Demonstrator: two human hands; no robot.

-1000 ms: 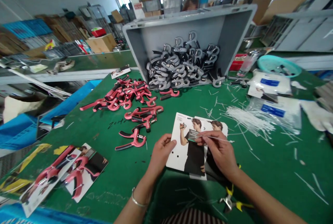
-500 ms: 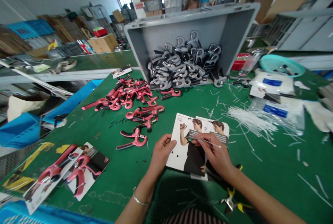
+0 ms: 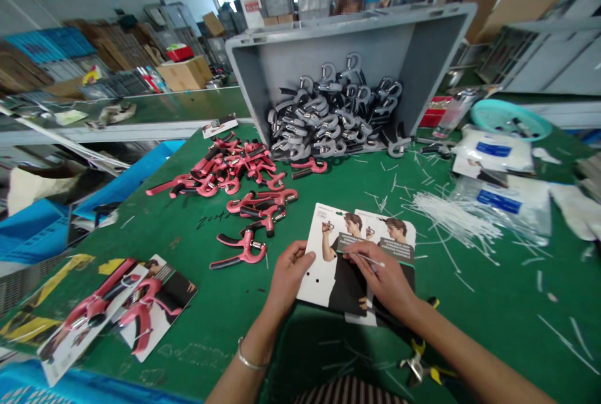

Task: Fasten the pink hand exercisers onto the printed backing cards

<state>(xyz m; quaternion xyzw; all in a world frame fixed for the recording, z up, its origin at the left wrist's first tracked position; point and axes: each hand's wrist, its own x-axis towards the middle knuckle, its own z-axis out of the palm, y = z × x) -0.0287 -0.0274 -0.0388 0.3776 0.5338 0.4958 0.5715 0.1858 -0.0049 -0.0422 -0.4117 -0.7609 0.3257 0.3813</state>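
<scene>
Though thin, straight plastic tie (image 3: 378, 262) in fingers (image 3: 369, 250)

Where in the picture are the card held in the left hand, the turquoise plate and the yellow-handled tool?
Held card (image 3: 329, 267), head view: middle of its printed front.
Turquoise plate (image 3: 489, 116), head view: bare inner surface.
Yellow-handled tool (image 3: 414, 369), head view: metal part.

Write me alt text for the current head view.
A person's left grip steadies a printed card above a green table, while the right grip holds a thin white tie over it. Pink hand exercisers lie to the left; behind, a gray bin holds gray ones.
</scene>
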